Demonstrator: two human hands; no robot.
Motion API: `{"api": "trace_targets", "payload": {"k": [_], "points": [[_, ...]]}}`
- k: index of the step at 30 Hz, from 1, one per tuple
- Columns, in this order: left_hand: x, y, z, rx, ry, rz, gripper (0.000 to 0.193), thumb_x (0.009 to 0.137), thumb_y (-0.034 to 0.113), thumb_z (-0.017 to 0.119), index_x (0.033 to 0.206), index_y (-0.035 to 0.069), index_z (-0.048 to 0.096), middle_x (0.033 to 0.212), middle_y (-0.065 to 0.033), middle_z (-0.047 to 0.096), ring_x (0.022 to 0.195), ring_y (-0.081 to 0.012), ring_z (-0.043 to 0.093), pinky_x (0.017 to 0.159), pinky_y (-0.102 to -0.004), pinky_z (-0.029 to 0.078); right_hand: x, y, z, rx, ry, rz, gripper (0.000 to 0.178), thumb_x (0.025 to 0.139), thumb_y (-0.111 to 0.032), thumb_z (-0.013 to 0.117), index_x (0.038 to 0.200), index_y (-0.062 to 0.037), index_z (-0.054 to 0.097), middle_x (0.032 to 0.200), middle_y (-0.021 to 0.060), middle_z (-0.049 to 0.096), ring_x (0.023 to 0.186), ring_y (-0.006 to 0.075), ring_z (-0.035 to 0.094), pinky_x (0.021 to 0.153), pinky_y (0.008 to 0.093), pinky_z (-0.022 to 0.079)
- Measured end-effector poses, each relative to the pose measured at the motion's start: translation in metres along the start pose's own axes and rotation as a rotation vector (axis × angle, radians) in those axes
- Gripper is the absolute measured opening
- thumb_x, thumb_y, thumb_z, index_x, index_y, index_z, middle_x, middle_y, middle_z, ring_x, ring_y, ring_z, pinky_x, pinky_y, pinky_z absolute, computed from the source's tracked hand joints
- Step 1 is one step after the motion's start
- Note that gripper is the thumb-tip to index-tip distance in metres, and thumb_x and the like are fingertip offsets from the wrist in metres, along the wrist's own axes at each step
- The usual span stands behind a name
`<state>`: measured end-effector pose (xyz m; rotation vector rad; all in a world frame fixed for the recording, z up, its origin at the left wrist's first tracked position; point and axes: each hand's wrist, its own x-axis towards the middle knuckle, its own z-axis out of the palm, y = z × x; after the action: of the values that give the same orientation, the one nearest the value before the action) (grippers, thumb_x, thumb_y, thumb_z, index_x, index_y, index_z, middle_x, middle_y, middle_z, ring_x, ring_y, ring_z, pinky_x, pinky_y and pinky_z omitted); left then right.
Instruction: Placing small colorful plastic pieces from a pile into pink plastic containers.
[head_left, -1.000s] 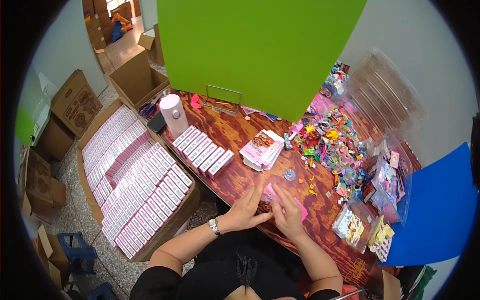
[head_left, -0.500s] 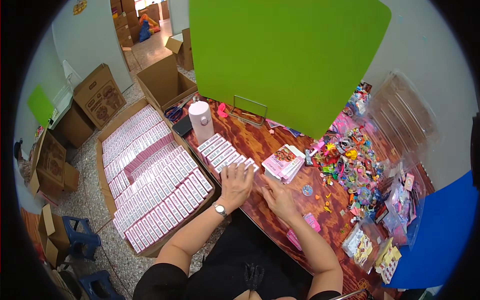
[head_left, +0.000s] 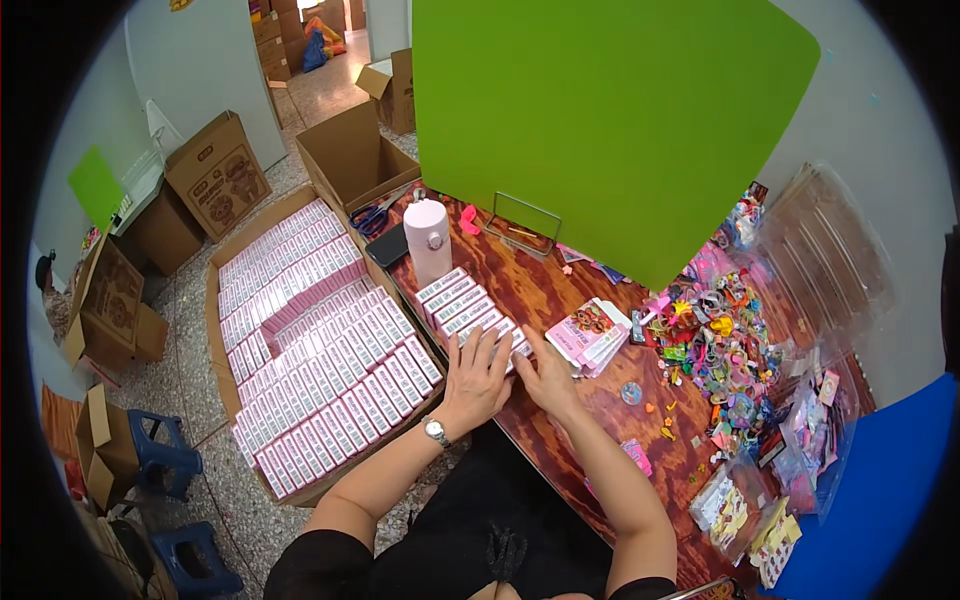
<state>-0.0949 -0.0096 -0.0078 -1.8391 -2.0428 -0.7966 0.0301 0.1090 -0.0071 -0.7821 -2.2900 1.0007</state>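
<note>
Several small pink-and-white boxes (head_left: 457, 301) stand in a tight double row at the table's left edge. My left hand (head_left: 478, 380), with a wristwatch, rests on the near end of this row, its fingers outstretched over the box tops. At the row's right end, my right hand (head_left: 548, 382) touches the side of the last box with its fingers extended. Neither hand is wrapped around anything. Just right of the row lies a pile of flat pink printed cartons (head_left: 590, 335).
A large carton (head_left: 222, 370) packed with similar boxes stands left of the table. Beside the row are a pink bottle (head_left: 428, 245), a dark phone (head_left: 388, 247) and scissors (head_left: 370, 220). Colourful trinkets (head_left: 735, 370) heap at the right. A green board (head_left: 600, 130) rises behind.
My right hand has moved from beside the flat cartons to the end of the box row. My left hand stays on the boxes. The whole view has shifted slightly.
</note>
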Motion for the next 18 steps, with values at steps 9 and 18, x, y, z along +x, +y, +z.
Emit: {"api": "trace_targets", "payload": {"k": [9,18], "points": [[-0.001,-0.008,0.007,0.145,0.004,0.034,0.057,0.088,0.023,0.068,0.141,0.009,0.054,0.14,-0.0196,0.051,0.132,-0.042,0.045,0.111,-0.0675,0.028,0.006,0.021,-0.049,-0.813,0.115,-0.037,0.073,0.087,-0.039,0.075,0.147,-0.0083,0.046,0.14,0.0166,0.056,0.125,0.0351,0.054,0.101,0.0491,0.048],[0.0,-0.001,0.021,0.145,0.035,0.04,0.056,0.088,0.024,0.065,0.141,0.009,0.055,0.14,-0.0206,0.053,0.134,-0.0427,0.045,0.106,-0.0704,0.03,-0.009,0.052,-0.054,-0.853,0.103,-0.21,0.021,0.088,-0.026,0.066,0.101,-0.0105,0.07,0.112,0.0066,0.072,0.103,0.0321,0.063,0.083,0.049,0.051]]}}
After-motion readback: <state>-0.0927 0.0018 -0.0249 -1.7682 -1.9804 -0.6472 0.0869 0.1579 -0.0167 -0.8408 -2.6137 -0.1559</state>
